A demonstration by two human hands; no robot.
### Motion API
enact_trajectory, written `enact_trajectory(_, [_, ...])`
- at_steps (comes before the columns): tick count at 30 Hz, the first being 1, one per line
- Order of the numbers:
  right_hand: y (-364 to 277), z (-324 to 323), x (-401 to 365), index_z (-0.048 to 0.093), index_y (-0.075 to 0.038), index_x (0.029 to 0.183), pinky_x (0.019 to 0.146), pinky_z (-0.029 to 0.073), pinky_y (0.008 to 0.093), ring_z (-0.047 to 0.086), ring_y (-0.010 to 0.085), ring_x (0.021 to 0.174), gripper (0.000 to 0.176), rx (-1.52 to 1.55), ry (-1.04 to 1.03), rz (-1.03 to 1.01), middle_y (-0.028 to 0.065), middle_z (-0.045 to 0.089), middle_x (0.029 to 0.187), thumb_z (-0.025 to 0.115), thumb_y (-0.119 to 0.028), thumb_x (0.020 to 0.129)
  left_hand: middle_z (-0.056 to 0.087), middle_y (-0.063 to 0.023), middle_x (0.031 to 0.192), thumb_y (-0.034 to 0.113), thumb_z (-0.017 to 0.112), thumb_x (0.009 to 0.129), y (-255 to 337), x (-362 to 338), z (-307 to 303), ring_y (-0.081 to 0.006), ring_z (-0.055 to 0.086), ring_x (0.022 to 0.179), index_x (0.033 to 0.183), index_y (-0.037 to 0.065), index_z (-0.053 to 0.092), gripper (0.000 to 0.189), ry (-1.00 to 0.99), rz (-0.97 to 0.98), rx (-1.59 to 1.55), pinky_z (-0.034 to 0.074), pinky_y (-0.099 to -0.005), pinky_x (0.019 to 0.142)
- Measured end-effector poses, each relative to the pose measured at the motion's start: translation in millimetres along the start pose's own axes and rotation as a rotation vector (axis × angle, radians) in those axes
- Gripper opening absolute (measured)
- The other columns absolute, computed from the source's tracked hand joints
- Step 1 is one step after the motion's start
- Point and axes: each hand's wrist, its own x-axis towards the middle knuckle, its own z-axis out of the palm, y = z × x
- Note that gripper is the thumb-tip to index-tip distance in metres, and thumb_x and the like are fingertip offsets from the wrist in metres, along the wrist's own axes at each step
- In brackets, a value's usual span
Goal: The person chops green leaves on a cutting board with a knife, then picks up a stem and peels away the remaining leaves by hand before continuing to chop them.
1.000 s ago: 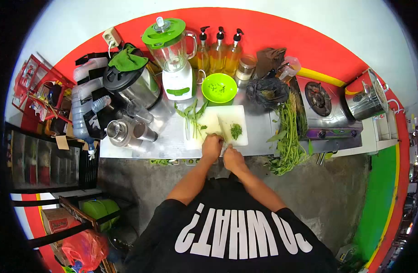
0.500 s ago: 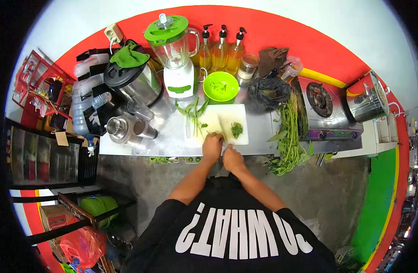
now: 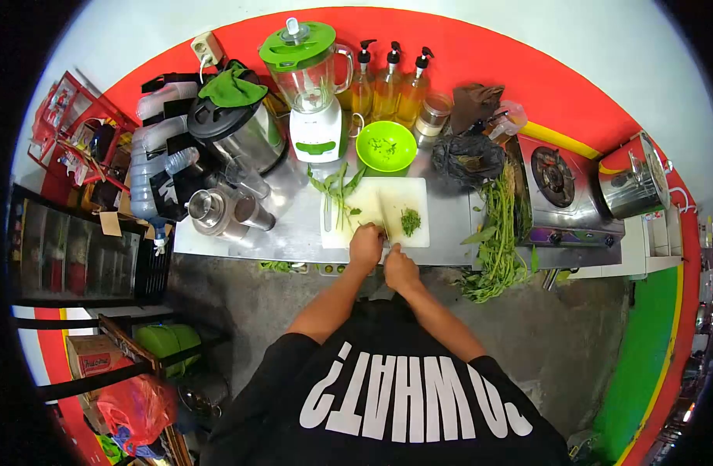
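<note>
Right hand (image 3: 401,270) closed round the handle of a kitchen knife (image 3: 384,210), blade pointing away from the person over the white cutting board (image 3: 333,237). Left hand (image 3: 366,246) curled at the board's near edge, fingertips right beside the blade; can't tell from here whether it pinches anything. Chopped greens (image 3: 410,222) in a small heap on the board, right of the blade. Uncut leafy stems (image 3: 337,190) on its left side, leaves poking past the far edge.

Risks, my call: nicked left fingers first, cause being how close they are to the blade. Board sits near the front of the metal counter (image 3: 294,225), so a hard pull could slide it over the lip. Heap is loose; a sideways swipe of the blade could scatter it. Long-stemmed greens (image 3: 492,248) overhang the counter front, so a bump from the right arm could drag them down.

Writing: black T-shirt (image 3: 418,396) reads "SO WHAT?", upside down, the S distorted. Carton (image 3: 98,361) lower left has a red label, too small to read. Blender (image 3: 313,128) and gas stove (image 3: 581,190): no brand legible.
</note>
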Motion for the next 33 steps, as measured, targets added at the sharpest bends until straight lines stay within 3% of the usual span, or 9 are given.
enact_trajectory(3, [-1.5, -7.4, 7.5, 0.045, 0.006, 0.123, 0.090, 0.052, 0.0563, 0.066, 0.0495, 0.102, 0.037, -0.026, -0.038, -0.057, 0.0322, 0.068, 0.108, 0.054, -0.015, 0.094, 0.070, -0.0122, 0.098, 0.007, 0.068, 0.082, -2.4, 0.0, 2.7, -0.0344, 0.065, 0.098, 0.089, 0.008, 0.076, 0.011, 0.007, -0.013, -0.027, 0.054, -0.0447, 0.085])
enact_trajectory(10, [-5.6, -4.8, -2.8, 0.046, 0.007, 0.124, 0.091, 0.051, 0.0556, 0.065, 0.0486, 0.105, 0.038, 0.015, -0.057, 0.039, 0.0332, 0.066, 0.112, 0.055, -0.011, 0.092, 0.067, -0.0140, 0.091, 0.006, 0.067, 0.080, 1.2, -5.2, 1.5, -0.0361, 0.064, 0.094, 0.084, 0.006, 0.072, 0.006, 0.080, 0.019, -0.045, 0.054, -0.0467, 0.081])
enact_trajectory(14, [-3.8, -9.6, 4.0, 0.045, 0.007, 0.126, 0.093, 0.051, 0.0547, 0.064, 0.0484, 0.108, 0.039, 0.003, -0.056, -0.020, 0.0339, 0.065, 0.116, 0.053, -0.012, 0.093, 0.068, -0.0138, 0.093, 0.011, 0.064, 0.085, 0.1, -11.4, 0.6, -0.0353, 0.065, 0.095, 0.089, 0.006, 0.074, 0.012, 0.097, 0.061, 0.010, 0.055, -0.0463, 0.079])
enact_trajectory(16, [-8.9, -18.4, 8.5, 0.045, 0.007, 0.127, 0.093, 0.051, 0.0547, 0.064, 0.0485, 0.107, 0.039, 0.011, -0.057, -0.009, 0.0339, 0.065, 0.115, 0.052, -0.012, 0.093, 0.069, -0.0158, 0.092, 0.005, 0.067, 0.082, -0.2, -13.3, 0.5, -0.0382, 0.064, 0.094, 0.093, 0.003, 0.075, 0.014, 0.103, 0.071, -0.063, 0.054, -0.0458, 0.082])
enact_trajectory(18, [-11.0, -21.2, 10.2, 0.043, 0.007, 0.134, 0.092, 0.053, 0.0521, 0.066, 0.0451, 0.107, 0.049, -0.015, -0.118, 0.041, 0.0318, 0.066, 0.116, 0.058, -0.003, 0.088, 0.069, -0.0161, 0.093, 0.005, 0.066, 0.083, -1.0, -13.2, 0.6, -0.0383, 0.064, 0.093, 0.093, 0.002, 0.075, 0.014, 0.130, 0.089, -0.068, 0.054, -0.0456, 0.082])
enact_trajectory(20, [-3.7, -7.8, 6.4, 0.042, 0.007, 0.134, 0.093, 0.052, 0.0524, 0.066, 0.0449, 0.108, 0.047, 0.061, -0.075, 0.020, 0.0314, 0.066, 0.116, 0.055, -0.006, 0.091, 0.069, -0.0171, 0.093, 0.005, 0.066, 0.082, -2.6, -14.7, 1.6, -0.0386, 0.064, 0.093, 0.093, 0.002, 0.075, 0.015, 0.151, 0.111, -0.079, 0.054, -0.0462, 0.083])
enact_trajectory(22, [-1.8, 0.6, 2.6, 0.045, 0.005, 0.123, 0.090, 0.051, 0.0562, 0.066, 0.0494, 0.103, 0.036, 0.052, -0.031, 0.036, 0.0331, 0.066, 0.111, 0.049, -0.019, 0.097, 0.068, -0.0180, 0.092, 0.005, 0.066, 0.082, -0.7, -14.1, -0.7, -0.0388, 0.064, 0.093, 0.093, 0.002, 0.075, 0.014, 0.141, 0.101, -0.080, 0.053, -0.0467, 0.082])
enact_trajectory(29, [-5.7, -17.9, 12.0, 0.043, 0.007, 0.126, 0.089, 0.051, 0.0575, 0.066, 0.0502, 0.102, 0.039, -0.011, -0.084, -0.026, 0.0326, 0.067, 0.110, 0.049, -0.020, 0.098, 0.066, -0.0219, 0.089, 0.003, 0.065, 0.081, 2.7, -7.0, -6.0, -0.0411, 0.064, 0.090, 0.086, 0.000, 0.071, 0.008, 0.065, -0.019, -0.145, 0.051, -0.0483, 0.079])
enact_trajectory(33, [2.2, -2.7, 5.2, 0.044, 0.006, 0.123, 0.088, 0.051, 0.0578, 0.066, 0.0503, 0.102, 0.036, 0.010, -0.059, -0.029, 0.0318, 0.067, 0.110, 0.048, -0.021, 0.099, 0.065, -0.0214, 0.089, 0.001, 0.064, 0.081, -4.0, -6.9, 1.1, -0.0414, 0.064, 0.089, 0.088, 0.000, 0.069, 0.009, 0.109, 0.041, -0.139, 0.051, -0.0482, 0.080])
